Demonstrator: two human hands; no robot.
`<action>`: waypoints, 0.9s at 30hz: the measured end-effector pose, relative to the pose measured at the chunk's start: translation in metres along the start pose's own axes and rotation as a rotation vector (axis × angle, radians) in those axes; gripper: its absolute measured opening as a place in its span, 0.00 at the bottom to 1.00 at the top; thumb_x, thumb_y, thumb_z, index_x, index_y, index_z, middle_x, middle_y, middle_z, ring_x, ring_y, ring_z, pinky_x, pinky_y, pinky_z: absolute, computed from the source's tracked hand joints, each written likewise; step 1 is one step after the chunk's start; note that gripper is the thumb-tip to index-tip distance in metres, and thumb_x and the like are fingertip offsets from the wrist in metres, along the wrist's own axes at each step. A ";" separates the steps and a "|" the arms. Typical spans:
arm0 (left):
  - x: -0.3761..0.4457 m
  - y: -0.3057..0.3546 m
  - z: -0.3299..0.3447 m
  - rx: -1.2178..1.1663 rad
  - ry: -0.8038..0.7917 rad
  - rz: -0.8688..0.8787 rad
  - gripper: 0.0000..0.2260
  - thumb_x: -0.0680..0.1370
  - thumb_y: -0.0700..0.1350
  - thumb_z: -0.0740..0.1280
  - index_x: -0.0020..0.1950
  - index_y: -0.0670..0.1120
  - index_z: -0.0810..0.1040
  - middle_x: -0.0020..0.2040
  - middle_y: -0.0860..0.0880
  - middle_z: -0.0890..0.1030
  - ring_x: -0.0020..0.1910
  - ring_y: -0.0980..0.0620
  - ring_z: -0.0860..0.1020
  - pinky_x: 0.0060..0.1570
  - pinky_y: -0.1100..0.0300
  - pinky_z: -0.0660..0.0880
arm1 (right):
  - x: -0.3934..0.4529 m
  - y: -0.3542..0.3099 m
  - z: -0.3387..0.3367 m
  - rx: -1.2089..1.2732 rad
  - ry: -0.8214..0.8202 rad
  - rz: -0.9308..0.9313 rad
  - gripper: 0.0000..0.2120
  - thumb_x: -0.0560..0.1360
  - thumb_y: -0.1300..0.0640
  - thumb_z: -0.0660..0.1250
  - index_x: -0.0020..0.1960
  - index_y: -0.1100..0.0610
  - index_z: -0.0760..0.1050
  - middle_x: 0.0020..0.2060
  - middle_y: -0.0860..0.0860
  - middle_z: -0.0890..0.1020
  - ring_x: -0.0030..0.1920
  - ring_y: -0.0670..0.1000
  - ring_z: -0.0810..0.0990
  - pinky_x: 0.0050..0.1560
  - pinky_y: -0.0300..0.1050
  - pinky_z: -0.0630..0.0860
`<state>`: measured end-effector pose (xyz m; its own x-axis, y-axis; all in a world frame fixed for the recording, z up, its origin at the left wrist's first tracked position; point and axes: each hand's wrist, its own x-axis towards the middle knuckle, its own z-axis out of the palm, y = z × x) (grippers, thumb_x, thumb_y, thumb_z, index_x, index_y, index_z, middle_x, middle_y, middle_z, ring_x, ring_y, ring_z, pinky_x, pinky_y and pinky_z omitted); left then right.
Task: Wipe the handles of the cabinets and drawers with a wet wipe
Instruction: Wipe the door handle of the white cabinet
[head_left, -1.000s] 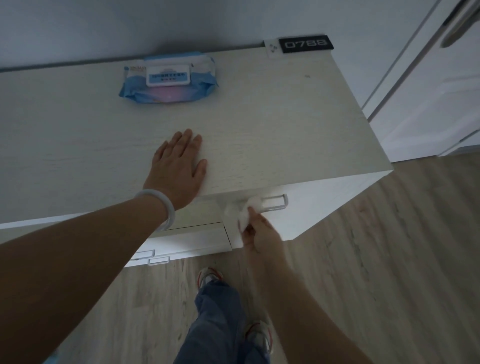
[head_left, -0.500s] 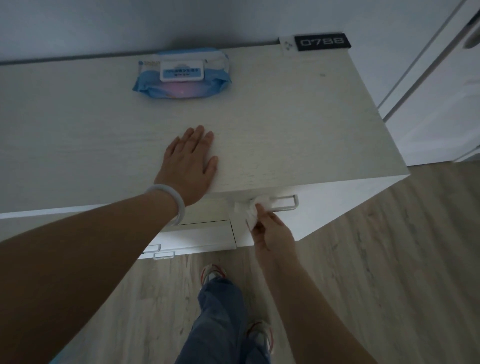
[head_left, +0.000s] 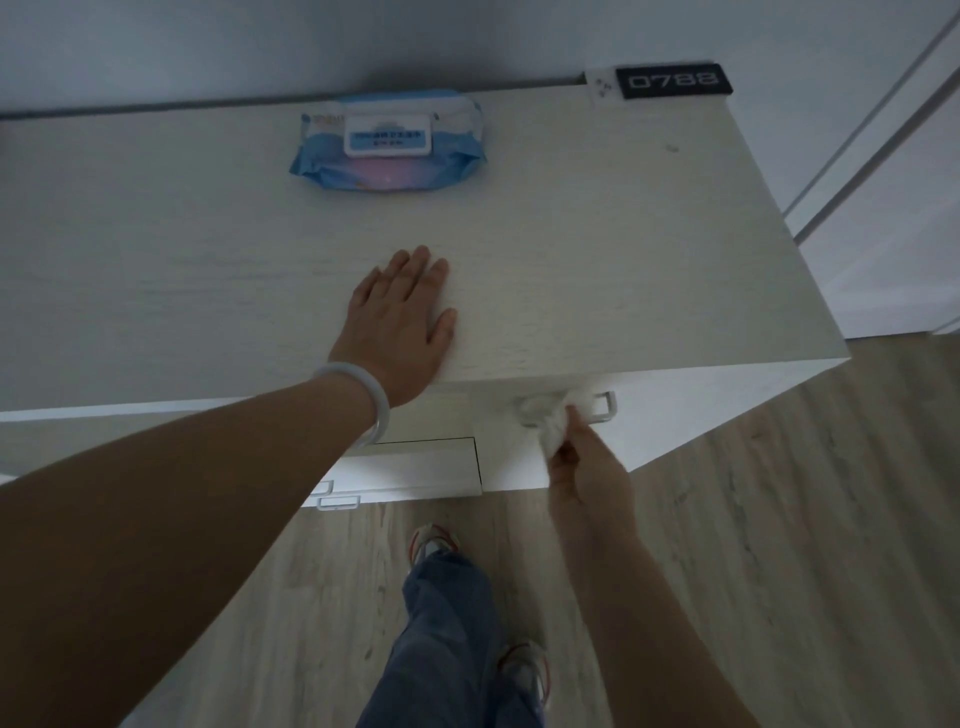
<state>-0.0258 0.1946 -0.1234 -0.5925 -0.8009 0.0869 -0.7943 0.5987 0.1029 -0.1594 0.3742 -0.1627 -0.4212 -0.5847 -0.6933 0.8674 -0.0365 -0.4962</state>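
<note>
**Wipe bunched on the top drawer handle, other hand flat on the cabinet**

A pale wood-grain floor (head_left: 779, 545) fills the lower part of the view, with the person's blue trouser leg (head_left: 447, 639) and two shoes below the cabinet front. The wide, light-coloured cabinet (head_left: 597, 249) stands against a grey wall, its flat top taking up most of the upper half. Its white front shows the top drawer (head_left: 670, 410) at the right and lower drawer fronts further left, two small handles (head_left: 337, 501) showing near the bottom edge.

On the top, near the wall, lies a blue pack of wet wipes (head_left: 388, 143) with a white flip lid. At the back right corner sits a dark plate (head_left: 673, 80) reading 0788.

The left hand (head_left: 402, 322) lies flat on the cabinet top near the front edge, fingers straight and together, holding nothing; a pale bangle (head_left: 363, 402) circles the wrist.

The right hand (head_left: 587, 467) reaches up from below, its fingers curled round a crumpled white wet wipe (head_left: 550, 415). The wipe is pressed against the left part of the top drawer handle (head_left: 605, 405), whose right end stays uncovered.
</note>
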 end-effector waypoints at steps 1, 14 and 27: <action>0.000 0.000 0.000 -0.002 -0.001 0.001 0.30 0.78 0.58 0.45 0.78 0.48 0.57 0.78 0.47 0.57 0.78 0.49 0.54 0.76 0.51 0.50 | 0.003 -0.006 -0.005 0.018 -0.003 -0.025 0.04 0.75 0.59 0.70 0.48 0.59 0.81 0.43 0.52 0.83 0.44 0.48 0.82 0.54 0.43 0.76; 0.000 0.001 0.000 0.003 -0.012 -0.004 0.29 0.79 0.58 0.45 0.78 0.49 0.56 0.79 0.48 0.55 0.78 0.49 0.52 0.76 0.51 0.49 | -0.005 0.003 0.030 -0.159 0.109 0.060 0.04 0.73 0.64 0.72 0.42 0.64 0.78 0.42 0.55 0.82 0.45 0.51 0.81 0.48 0.45 0.79; 0.000 0.000 0.000 -0.019 0.002 0.007 0.30 0.78 0.59 0.44 0.78 0.48 0.57 0.79 0.47 0.56 0.78 0.48 0.53 0.76 0.51 0.49 | 0.019 -0.050 -0.004 -0.167 0.082 0.117 0.01 0.73 0.69 0.69 0.44 0.66 0.78 0.43 0.58 0.82 0.41 0.51 0.82 0.34 0.42 0.81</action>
<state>-0.0261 0.1948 -0.1238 -0.5973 -0.7970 0.0893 -0.7877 0.6040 0.1214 -0.2121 0.3676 -0.1530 -0.3460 -0.5089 -0.7882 0.8588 0.1666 -0.4845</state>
